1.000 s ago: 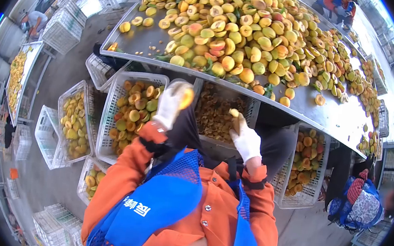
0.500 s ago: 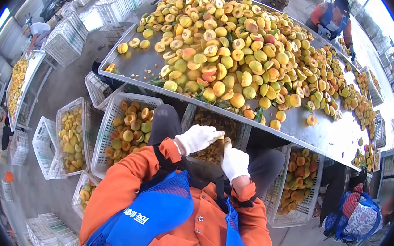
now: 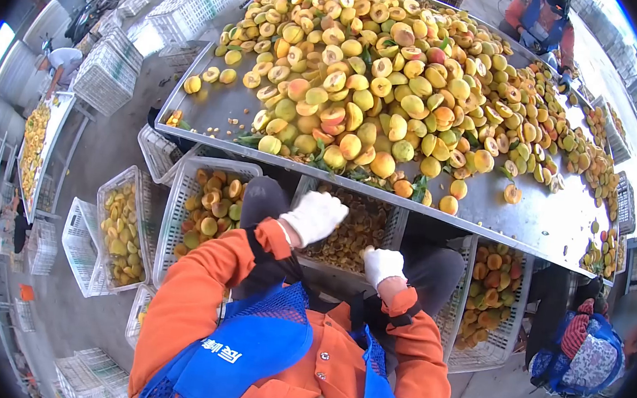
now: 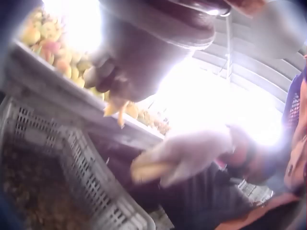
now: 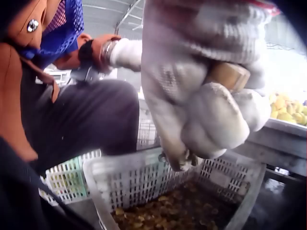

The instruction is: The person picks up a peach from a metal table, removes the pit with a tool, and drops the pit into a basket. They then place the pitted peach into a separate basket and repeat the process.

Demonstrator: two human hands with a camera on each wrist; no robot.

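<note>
My left hand (image 3: 317,218), in a white glove, is curled above the crate of brown scraps (image 3: 396,229). In the left wrist view a ragged orange piece of peach (image 4: 115,111) shows at its fingertips, the rest hidden by the dark, blurred hand. My gloved right hand (image 3: 383,267) is lower and to the right, apart from the left, near the same crate. It grips a small wooden-handled tool (image 5: 231,76); the handle's end sticks out of the fist in the right wrist view, and most of the tool is covered by fingers.
Cut peaches (image 3: 392,76) are heaped on a metal table (image 3: 212,112) in front. Peach-filled crates stand left (image 3: 174,223) and right (image 3: 504,343) of my knees. Another person (image 3: 542,25) works at the table's far side; a patterned bag (image 3: 588,348) lies at right.
The left hand came down with a peach half to meet the right hand over the scrap crate. Now the hands have parted, left hand up and left, right hand slightly lower.
</note>
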